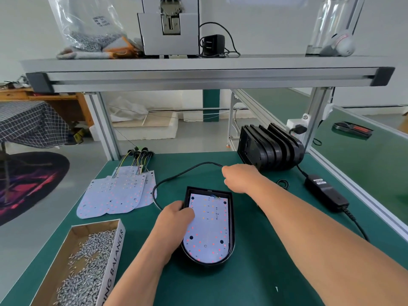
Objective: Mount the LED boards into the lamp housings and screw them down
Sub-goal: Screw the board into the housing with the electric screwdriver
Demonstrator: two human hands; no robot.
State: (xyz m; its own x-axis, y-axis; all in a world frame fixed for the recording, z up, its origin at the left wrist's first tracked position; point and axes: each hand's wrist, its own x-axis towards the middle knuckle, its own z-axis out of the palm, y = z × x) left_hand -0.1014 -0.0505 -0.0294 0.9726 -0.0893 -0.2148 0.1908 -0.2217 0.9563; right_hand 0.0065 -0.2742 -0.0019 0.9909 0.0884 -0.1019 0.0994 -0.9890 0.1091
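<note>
Our left hand [176, 217] clamps the lamp housing [231, 217] wall, fingertips together on the LED board [209, 228] seated beneath them. Our right hand [239, 177] meets the black cable [176, 175], fingers hidden, grip we cannot tell. We should hold the board square before screwing.

The green bench [254, 281] carries a lamp housing [231, 217] mid-table; LED boards [114, 195] lie far left; a cardboard box [114, 257] of screws [88, 272] near left; upright housings [271, 149] far right; a power adapter [326, 193] right; a black cable [176, 175] beyond the middle.
</note>
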